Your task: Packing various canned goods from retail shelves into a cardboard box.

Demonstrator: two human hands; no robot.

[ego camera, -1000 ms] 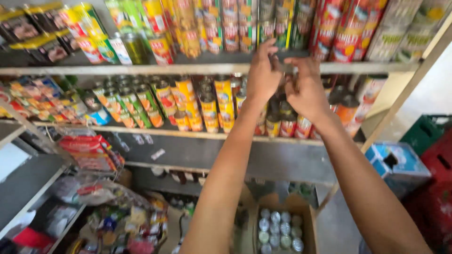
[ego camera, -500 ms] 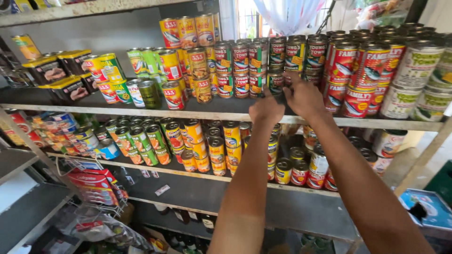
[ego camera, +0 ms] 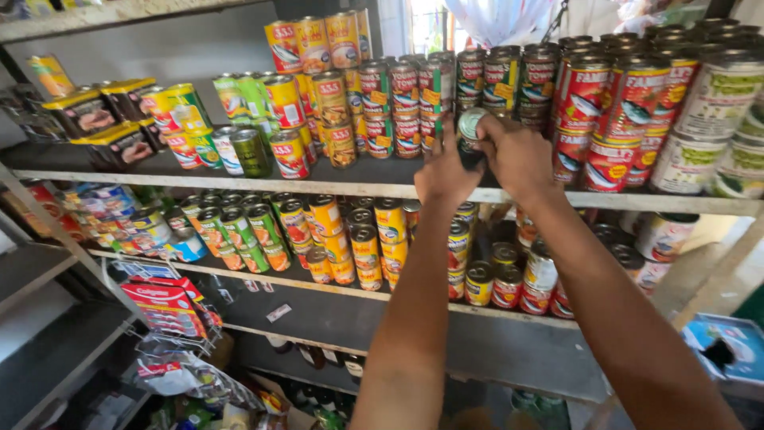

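Head view: left hand (ego camera: 446,171) and right hand (ego camera: 521,155) grip one can (ego camera: 471,127) between them, above the shelf (ego camera: 239,179).

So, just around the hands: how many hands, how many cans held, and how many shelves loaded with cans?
Hands: 2, the left hand and the right hand
Held: 1 can, both hands on it
Shelves loaded with cans: 2, the upper shelf and the middle shelf
Total: 5
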